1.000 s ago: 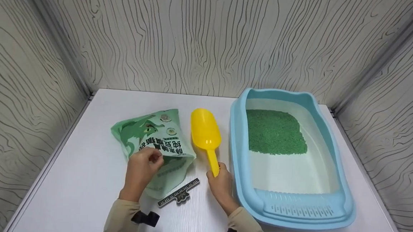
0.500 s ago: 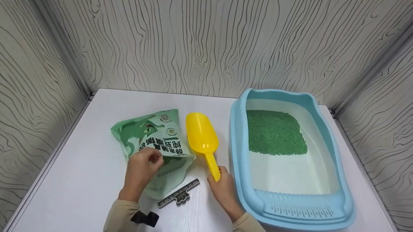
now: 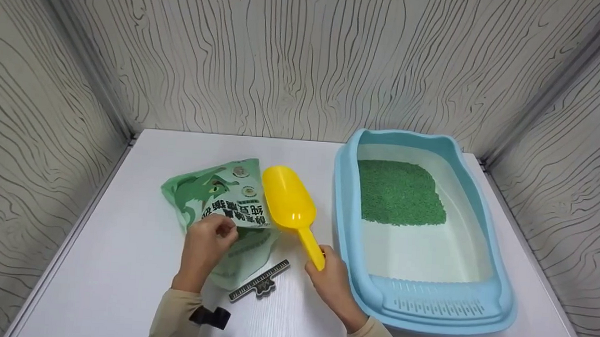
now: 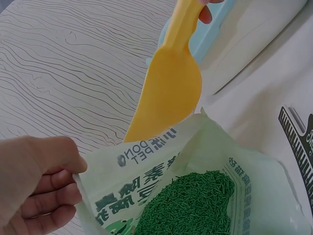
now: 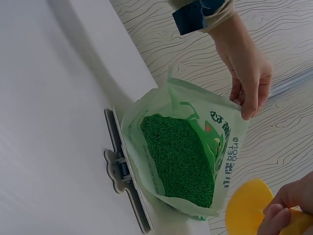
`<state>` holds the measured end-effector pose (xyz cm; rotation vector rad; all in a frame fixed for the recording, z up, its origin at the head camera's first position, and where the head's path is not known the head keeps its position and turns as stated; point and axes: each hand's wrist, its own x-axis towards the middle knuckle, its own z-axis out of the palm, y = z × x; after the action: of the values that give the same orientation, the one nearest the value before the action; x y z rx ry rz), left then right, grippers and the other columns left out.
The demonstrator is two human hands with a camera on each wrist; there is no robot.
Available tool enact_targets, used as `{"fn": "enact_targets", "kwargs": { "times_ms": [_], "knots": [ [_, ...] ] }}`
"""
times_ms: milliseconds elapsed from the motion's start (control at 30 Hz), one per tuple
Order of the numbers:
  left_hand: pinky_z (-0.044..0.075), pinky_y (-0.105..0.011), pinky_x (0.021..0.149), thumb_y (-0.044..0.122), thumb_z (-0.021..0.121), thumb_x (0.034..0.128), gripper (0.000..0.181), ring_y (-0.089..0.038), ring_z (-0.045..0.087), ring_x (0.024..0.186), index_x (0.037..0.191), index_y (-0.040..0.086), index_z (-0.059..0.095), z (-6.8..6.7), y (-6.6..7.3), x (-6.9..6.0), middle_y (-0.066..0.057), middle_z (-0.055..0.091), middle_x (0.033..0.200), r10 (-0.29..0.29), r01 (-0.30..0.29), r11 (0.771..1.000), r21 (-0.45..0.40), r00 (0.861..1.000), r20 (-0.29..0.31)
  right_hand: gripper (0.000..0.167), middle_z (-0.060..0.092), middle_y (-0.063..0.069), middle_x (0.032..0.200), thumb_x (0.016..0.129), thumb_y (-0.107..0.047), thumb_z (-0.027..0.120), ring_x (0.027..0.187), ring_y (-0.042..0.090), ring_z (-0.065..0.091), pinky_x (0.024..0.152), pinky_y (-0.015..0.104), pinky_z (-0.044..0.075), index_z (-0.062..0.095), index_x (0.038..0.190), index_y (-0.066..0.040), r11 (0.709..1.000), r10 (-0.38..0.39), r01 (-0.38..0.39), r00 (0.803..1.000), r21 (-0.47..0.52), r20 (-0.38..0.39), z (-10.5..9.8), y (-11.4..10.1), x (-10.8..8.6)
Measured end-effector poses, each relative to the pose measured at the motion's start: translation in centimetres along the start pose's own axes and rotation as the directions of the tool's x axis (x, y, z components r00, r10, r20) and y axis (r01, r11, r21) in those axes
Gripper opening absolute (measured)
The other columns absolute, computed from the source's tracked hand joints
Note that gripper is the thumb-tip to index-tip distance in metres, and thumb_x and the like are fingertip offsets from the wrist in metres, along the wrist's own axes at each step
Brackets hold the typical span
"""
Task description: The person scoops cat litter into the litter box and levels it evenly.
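Pale walls (image 3: 286, 58) with dark wood-grain lines close in round the white tabletop (image 3: 290, 324), and over on its left side lies the green bag (image 3: 221, 184), mouth open toward the person. Left grip (image 3: 206, 243) is right on it, thumb and fingers pinching the rim and lifting the upper edge, and down inside you can see dark green pellets (image 5: 176, 156)! Across to the right grip (image 3: 330, 280), fingers curled firmly round the handle of the yellow scoop (image 3: 290, 199). Its bowl hangs tilted just beside the bag's right edge, outside the mouth; whether the two touch, I cannot tell. Just in front of the bag sits the black-and-white clip (image 3: 260, 280), lying slantwise. And on the right, big as anything here, stands the blue tray (image 3: 343, 207), slotted at its near end, a flat green patch of litter (image 3: 400, 193) spread at the far left of its pale floor.
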<state>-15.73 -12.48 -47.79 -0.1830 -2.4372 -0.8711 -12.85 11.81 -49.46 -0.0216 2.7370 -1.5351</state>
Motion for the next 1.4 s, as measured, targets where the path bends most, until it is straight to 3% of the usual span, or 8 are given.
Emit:
{"fn": "enact_targets", "kwargs": {
  "times_ms": [267,433,700,1133,1400],
  "knots": [
    [0.053,-0.024,0.056,-0.001,0.070,0.0716,0.005,-0.012,0.060,0.062,0.072,0.004,0.069,0.0,0.0,0.0,-0.006,0.067,0.068,-0.003,0.003,1.000,0.009,1.000,0.008,0.030,0.057,0.011,0.075,0.083,0.000,0.058,0.055,0.010,0.048,0.051,0.014,0.044,0.055,0.111,0.008,1.000,-0.021,0.020,0.998,0.012,0.053,-1.8,-0.5,-1.4],
    [0.052,-0.024,0.055,-0.002,0.070,0.0717,0.007,-0.012,0.060,0.060,0.071,0.005,0.068,0.0,0.0,-0.1,-0.005,0.067,0.066,0.010,-0.010,1.000,0.025,1.000,0.001,0.032,0.060,0.011,0.077,0.081,-0.002,0.060,0.060,0.010,0.047,0.053,0.016,0.043,0.057,0.112,0.009,0.998,-0.040,0.042,0.997,-0.040,0.062,-2.7,-0.7,-2.0],
    [0.052,-0.024,0.055,-0.001,0.070,0.0722,0.007,-0.012,0.060,0.060,0.071,0.006,0.068,-0.1,0.0,0.0,-0.004,0.066,0.066,0.016,-0.016,0.999,0.033,1.000,0.000,0.032,0.060,0.009,0.080,0.080,-0.003,0.060,0.065,0.012,0.049,0.055,0.018,0.044,0.059,0.110,0.007,0.998,-0.012,0.019,0.993,-0.056,0.117,-3.9,-0.7,-2.5],
    [0.053,-0.025,0.059,0.001,0.072,0.0754,0.005,-0.011,0.059,0.065,0.074,0.006,0.069,-0.3,0.4,0.2,-0.005,0.067,0.070,-0.040,0.039,0.998,0.041,0.999,0.037,0.022,0.056,0.004,0.071,0.077,-0.007,0.065,0.058,0.010,0.047,0.052,0.016,0.041,0.065,0.097,0.001,0.994,0.022,-0.003,0.986,-0.112,0.166,-7.0,-0.9,-2.9],
    [0.053,-0.024,0.057,0.000,0.071,0.0746,0.006,-0.011,0.058,0.063,0.073,0.005,0.069,-0.2,0.2,0.2,-0.005,0.066,0.068,-0.012,0.011,0.999,0.039,1.000,0.026,0.017,0.057,0.002,0.072,0.077,-0.012,0.068,0.060,0.010,0.047,0.053,0.016,0.039,0.065,0.091,-0.002,0.990,0.039,-0.005,0.970,-0.138,0.240,-8.6,-0.3,-3.2]
  ]
}}
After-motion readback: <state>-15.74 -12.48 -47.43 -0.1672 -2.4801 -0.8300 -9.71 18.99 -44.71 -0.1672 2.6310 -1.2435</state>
